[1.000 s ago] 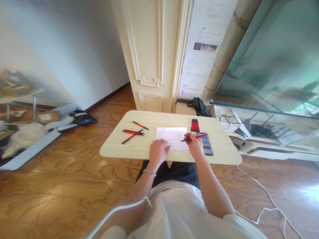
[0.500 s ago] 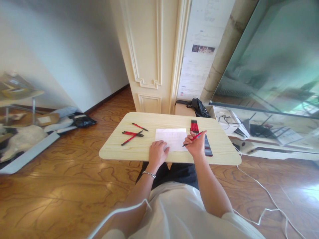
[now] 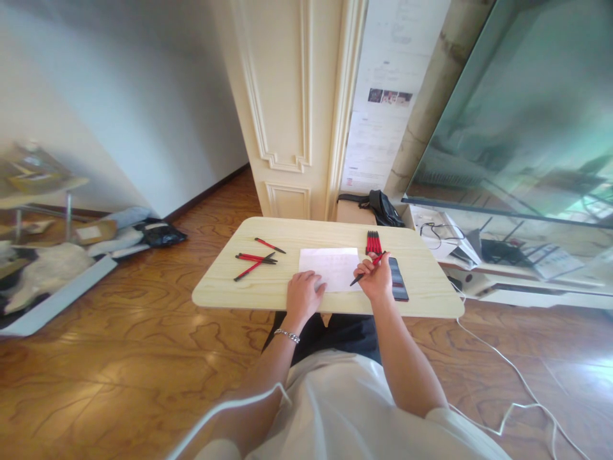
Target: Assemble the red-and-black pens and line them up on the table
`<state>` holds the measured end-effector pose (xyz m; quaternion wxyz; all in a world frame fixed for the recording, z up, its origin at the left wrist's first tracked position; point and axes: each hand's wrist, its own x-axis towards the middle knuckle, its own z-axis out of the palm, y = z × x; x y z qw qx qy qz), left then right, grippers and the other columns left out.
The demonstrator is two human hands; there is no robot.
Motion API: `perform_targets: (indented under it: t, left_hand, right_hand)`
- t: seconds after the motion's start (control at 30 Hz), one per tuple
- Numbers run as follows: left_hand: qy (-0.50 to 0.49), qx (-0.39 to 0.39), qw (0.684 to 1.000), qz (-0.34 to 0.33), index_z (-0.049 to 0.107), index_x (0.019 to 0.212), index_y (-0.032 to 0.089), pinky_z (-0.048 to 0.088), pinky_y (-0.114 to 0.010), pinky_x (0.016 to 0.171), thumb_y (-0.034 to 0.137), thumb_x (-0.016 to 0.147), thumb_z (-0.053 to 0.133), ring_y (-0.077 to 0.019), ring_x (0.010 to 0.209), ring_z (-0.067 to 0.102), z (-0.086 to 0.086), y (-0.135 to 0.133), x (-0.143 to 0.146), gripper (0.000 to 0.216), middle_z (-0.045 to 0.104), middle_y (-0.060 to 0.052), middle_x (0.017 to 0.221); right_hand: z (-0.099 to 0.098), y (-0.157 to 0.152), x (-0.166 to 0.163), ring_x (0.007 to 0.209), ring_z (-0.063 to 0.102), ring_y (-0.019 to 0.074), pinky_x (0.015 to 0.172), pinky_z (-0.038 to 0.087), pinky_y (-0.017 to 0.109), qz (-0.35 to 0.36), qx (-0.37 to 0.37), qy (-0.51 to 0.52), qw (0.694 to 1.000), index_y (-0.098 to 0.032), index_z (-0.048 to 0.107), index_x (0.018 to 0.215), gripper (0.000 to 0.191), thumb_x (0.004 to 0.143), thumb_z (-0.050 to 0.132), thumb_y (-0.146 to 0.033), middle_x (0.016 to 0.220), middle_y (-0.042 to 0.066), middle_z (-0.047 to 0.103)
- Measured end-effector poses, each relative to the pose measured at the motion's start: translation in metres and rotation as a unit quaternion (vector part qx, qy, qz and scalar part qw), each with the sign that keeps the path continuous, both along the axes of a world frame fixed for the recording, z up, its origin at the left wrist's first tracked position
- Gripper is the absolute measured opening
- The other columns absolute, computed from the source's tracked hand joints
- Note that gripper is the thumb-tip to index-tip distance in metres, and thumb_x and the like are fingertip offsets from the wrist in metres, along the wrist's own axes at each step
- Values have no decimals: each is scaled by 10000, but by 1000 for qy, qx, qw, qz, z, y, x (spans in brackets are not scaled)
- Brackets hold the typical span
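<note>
Head view shows the person's right hand (image 3: pixel 376 278) curled around a red and black pen (image 3: pixel 357 279) by the right edge of the white paper (image 3: pixel 330 260). Its fingers are closed on the pen, and the thumb looks to be up by the top end. The black end points down toward the paper, but I can't tell if it touches. The left hand (image 3: pixel 303 296) lies loosely spread on the near left part of the paper, and I see nothing held in it. Faint marks show on the paper, too small for me to read. Right of the paper, partly behind the right hand, is a phone (image 3: pixel 399 281). Just off the paper's far right corner, a row of pens (image 3: pixel 373 243) lies side by side. Left of the paper, a lone pen (image 3: pixel 270 245) and some crossed pens (image 3: pixel 256 262) lie loose on the table (image 3: pixel 239 291). I'd guess things are partway: the row looks finished with, one pen is in use, and the loose ones look not done yet.
</note>
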<state>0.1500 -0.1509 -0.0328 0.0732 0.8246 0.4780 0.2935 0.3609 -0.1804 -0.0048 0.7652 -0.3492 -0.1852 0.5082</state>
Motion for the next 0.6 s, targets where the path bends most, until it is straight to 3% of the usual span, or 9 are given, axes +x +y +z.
perform_targets:
  t: [0.13, 0.23, 0.37, 0.43, 0.5, 0.6]
  left_hand:
    - [-8, -3, 1000, 2, 698, 969, 246, 392, -396, 924, 357, 834, 582, -258, 1047, 540, 1, 0, 0, 210, 652, -68, 1112]
    - [-43, -3, 999, 2, 702, 948, 237, 397, -402, 929, 357, 851, 558, -254, 1041, 553, 4, -2, -1, 211, 667, -73, 1082]
    - [-142, -8, 990, -8, 706, 906, 225, 401, -410, 956, 361, 872, 528, -238, 1004, 583, 8, -6, -1, 227, 692, -68, 1008]
    - [-207, -48, 977, -25, 707, 930, 226, 437, -396, 924, 390, 860, 544, -227, 963, 605, 9, -10, 3, 241, 698, -65, 996]
    - [-287, -128, 948, -51, 696, 1004, 224, 490, -367, 834, 432, 836, 569, -212, 890, 632, 11, -14, 9, 295, 702, -68, 1001]
    - [-426, -256, 862, -98, 647, 1127, 199, 523, -324, 740, 472, 809, 597, -195, 844, 658, 13, -17, 21, 422, 700, -93, 1027]
  right_hand:
    - [-1, 6, 1, 539, 507, 104, 626, 493, 275, -27, 17, -6, 999, -248, 555, 815, 305, 855, 516, -548, 593, -50, 487]
    - [-2, 8, 0, 748, 622, 122, 747, 525, 310, -44, 29, 24, 998, -243, 553, 832, 160, 879, 540, -395, 788, -13, 630]
    - [1, 5, -8, 1016, 628, 152, 880, 516, 364, -36, 51, 57, 996, -234, 541, 810, 84, 869, 557, -292, 1029, 26, 675]
    - [4, 2, -17, 1076, 609, 161, 913, 508, 375, -29, 59, 55, 996, -231, 540, 800, 91, 866, 560, -290, 1085, 39, 669]
    - [5, 0, -27, 1105, 597, 167, 928, 504, 376, -19, 61, 56, 996, -227, 547, 805, 91, 863, 566, -295, 1120, 48, 661]
    - [2, -7, -46, 1092, 606, 177, 905, 514, 365, 5, 49, 57, 997, -224, 553, 820, 105, 832, 612, -309, 1137, 52, 657]
